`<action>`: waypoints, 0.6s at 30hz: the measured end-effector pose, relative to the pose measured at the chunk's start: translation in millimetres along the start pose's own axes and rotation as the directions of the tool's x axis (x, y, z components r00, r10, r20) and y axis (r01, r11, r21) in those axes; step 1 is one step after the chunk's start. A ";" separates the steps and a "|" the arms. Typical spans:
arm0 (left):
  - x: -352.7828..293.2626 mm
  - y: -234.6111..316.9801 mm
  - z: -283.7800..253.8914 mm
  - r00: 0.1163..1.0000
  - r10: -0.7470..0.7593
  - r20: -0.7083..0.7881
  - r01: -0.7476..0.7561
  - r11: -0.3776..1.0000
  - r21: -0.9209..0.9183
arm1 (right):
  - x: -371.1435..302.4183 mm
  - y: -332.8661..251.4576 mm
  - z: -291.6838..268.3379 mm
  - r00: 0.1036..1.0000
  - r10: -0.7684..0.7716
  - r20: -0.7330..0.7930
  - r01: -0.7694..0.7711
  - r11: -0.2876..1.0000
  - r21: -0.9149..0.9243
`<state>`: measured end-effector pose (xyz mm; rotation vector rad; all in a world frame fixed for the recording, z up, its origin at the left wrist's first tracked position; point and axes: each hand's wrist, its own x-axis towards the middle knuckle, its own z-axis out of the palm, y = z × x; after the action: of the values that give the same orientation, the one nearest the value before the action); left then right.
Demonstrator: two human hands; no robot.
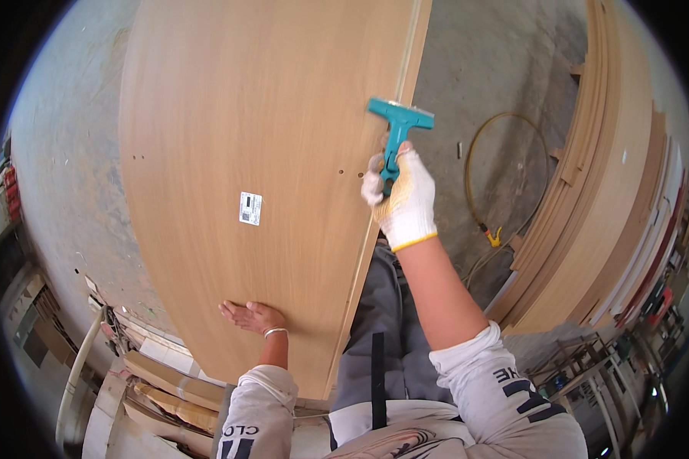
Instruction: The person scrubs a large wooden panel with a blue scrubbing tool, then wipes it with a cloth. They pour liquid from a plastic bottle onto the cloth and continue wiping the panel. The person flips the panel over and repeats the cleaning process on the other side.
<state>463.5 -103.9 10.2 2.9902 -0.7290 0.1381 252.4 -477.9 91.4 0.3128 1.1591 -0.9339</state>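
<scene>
A large wood-grain panel [237, 99] lies in front of me, with a white label [250, 208] stuck on its face and small drilled holes near its edges. My bare left hand [253, 316] rests flat on the panel's near part, fingers stretched out to the left. In a white knitted glove with a yellow cuff, my right hand [407, 195] is closed around the handle of a teal scraper [400, 118]. The scraper's wide head is over the panel's right edge; whether it touches the edge I cannot tell.
Right of the panel, a yellow air hose [475, 153] with a yellow blow gun [494, 237] lies on the concrete floor [482, 53]. Long boards [582, 229] are stacked farther right. Wrapped boards [176, 382] and a pale pipe [80, 367] are at the lower left.
</scene>
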 end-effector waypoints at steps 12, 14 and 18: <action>2.4 -0.1 -13.9 0.999 0.023 0.035 -0.023 1.000 -0.002 | 39.8 -200.9 -43.0 0.854 -0.512 0.089 0.512 0.799 -0.315; -6.1 25.8 -28.6 0.978 0.152 0.142 -0.148 0.988 -0.038 | 28.6 -198.0 -89.1 0.951 -0.301 -0.072 0.236 0.855 -0.462; -68.6 160.6 -55.6 0.697 0.632 0.338 -0.473 0.760 -0.447 | 2.8 -164.2 -195.3 0.902 0.075 -0.425 -0.279 0.852 -0.442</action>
<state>324.7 -210.5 64.6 2.3799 -1.5365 -0.6558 2.3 -450.9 48.5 0.1882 1.6658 -0.3811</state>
